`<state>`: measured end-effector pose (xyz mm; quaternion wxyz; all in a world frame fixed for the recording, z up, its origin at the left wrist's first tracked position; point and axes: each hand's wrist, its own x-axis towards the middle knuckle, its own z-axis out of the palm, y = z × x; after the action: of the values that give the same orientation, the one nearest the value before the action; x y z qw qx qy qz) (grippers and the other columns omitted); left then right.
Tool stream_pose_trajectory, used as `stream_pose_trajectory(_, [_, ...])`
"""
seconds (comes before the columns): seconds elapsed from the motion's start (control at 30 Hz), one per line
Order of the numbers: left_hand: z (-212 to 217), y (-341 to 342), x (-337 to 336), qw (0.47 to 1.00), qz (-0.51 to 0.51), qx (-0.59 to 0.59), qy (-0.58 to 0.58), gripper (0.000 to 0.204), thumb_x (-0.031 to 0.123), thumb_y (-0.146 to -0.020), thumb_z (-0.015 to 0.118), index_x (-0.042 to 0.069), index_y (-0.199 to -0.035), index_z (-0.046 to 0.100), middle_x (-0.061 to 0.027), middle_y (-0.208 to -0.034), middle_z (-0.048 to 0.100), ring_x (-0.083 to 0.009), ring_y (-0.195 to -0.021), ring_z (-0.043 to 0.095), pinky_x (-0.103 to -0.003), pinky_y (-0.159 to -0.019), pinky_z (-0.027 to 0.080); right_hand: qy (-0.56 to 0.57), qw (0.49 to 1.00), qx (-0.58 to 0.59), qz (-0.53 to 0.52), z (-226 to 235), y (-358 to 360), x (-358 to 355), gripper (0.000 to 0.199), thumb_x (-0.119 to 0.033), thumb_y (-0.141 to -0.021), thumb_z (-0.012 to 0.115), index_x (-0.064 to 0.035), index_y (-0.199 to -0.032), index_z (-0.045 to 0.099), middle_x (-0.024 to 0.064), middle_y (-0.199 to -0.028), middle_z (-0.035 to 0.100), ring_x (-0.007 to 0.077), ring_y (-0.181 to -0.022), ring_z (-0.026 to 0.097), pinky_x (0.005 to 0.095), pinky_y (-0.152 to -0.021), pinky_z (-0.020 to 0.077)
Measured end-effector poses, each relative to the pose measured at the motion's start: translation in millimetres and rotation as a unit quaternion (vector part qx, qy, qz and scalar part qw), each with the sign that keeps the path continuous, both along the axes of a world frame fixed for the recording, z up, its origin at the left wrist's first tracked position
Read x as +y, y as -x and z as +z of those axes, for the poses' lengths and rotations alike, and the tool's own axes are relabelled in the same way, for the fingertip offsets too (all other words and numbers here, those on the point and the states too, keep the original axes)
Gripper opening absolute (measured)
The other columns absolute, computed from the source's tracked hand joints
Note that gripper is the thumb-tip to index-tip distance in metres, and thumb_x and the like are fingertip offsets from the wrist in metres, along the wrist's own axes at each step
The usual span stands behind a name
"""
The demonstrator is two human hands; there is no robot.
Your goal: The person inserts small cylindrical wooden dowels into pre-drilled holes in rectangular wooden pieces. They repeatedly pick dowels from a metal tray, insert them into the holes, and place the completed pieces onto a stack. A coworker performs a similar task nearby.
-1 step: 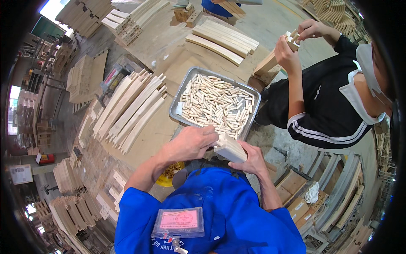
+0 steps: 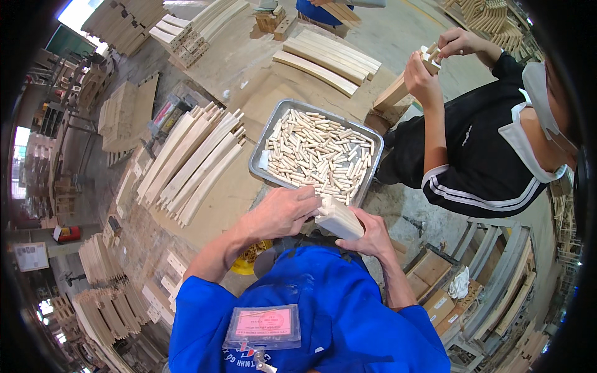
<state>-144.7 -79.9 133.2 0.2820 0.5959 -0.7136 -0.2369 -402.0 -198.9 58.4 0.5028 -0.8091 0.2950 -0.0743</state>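
My right hand (image 2: 371, 234) is wrapped round a pale wooden piece (image 2: 341, 220), its end tilted up toward my left hand. My left hand (image 2: 287, 210) is closed in a pinch at that end, on what looks like a short wooden dowel (image 2: 323, 210), mostly hidden by the fingers. Just beyond both hands stands a grey metal tray (image 2: 268, 127), holding a heap of loose wooden dowels (image 2: 320, 148).
Curved wooden slats with pegged ends (image 2: 198, 163) lie left of the tray; more slats (image 2: 326, 61) lie beyond it. At right, a co-worker in black (image 2: 479, 149) handles a wooden piece (image 2: 393, 93). A yellow container (image 2: 244, 261) sits below my left forearm.
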Motion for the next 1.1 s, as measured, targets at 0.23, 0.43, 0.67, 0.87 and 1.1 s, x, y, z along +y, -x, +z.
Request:
stream_pose_trajectory(0.23, [13.2, -25.1, 12.1, 0.987, 0.052, 0.116, 0.096, 0.017, 0.013, -0.094, 0.068, 0.003, -0.108, 0.069, -0.0101, -0.09, 0.061, -0.0274, -0.071, 0.061, -0.039, -0.063, 0.05, 0.095, 0.994, -0.053, 0.032, 28.5, -37.1, -12.1, 0.074, -0.031, -0.061, 0.093, 0.0002, -0.122, 0.067, 0.0151, -0.1, 0.075, 0.0261, -0.092, 0.074, 0.0374, -0.083, 0.0572])
stream_pose_trajectory(0.43, [-47.4, -74.4, 101.3, 0.713, 0.651, 0.199, 0.169, 0.03, 0.017, -0.104, 0.058, -0.003, -0.126, 0.063, -0.0057, -0.1, 0.066, -0.0111, -0.075, 0.057, -0.025, -0.061, 0.046, -0.368, 0.826, -0.419, -0.075, 117.9, -124.3, -8.4, 0.064, -0.024, -0.068, 0.087, -0.0003, -0.122, 0.062, 0.0135, -0.11, 0.069, 0.0245, -0.099, 0.069, 0.0384, -0.09, 0.0573])
stream_pose_trajectory(0.67, [7.1, 42.8, 71.5, 0.654, 0.485, 0.384, 0.436, 0.128, 0.058, -0.072, 0.087, 0.015, -0.165, 0.01, -0.0216, -0.154, 0.043, -0.0356, -0.143, 0.042, -0.053, -0.118, 0.036, -0.774, 0.56, -0.295, -0.02, 72.5, -202.1, 84.3, 0.071, -0.041, -0.083, 0.073, -0.002, -0.138, 0.051, 0.0156, -0.13, 0.063, 0.0302, -0.12, 0.062, 0.0461, -0.113, 0.0444])
stream_pose_trajectory(0.87, [43.1, 20.9, 108.9, 0.729, 0.374, 0.258, 0.512, 0.098, 0.034, -0.074, 0.091, 0.007, -0.148, 0.033, -0.0135, -0.123, 0.058, -0.0264, -0.113, 0.06, -0.042, -0.101, 0.05, -0.869, 0.461, -0.16, 0.084, 47.6, -192.3, 146.8, 0.076, -0.06, -0.092, 0.059, -0.0047, -0.143, 0.05, 0.0138, -0.14, 0.059, 0.028, -0.126, 0.06, 0.041, -0.108, 0.0489])
stream_pose_trajectory(1.1, [-71.1, 7.9, 73.3, 0.782, 0.487, 0.295, 0.255, 0.075, 0.014, -0.072, 0.087, 0.006, -0.131, 0.041, -0.0095, -0.112, 0.055, -0.0195, -0.102, 0.056, -0.04, -0.095, 0.05, -0.84, 0.536, -0.059, -0.069, -93.1, -203.0, 112.4, 0.089, -0.078, -0.095, 0.041, -0.0063, -0.147, 0.046, 0.0108, -0.137, 0.061, 0.0273, -0.123, 0.062, 0.0419, -0.099, 0.0528])
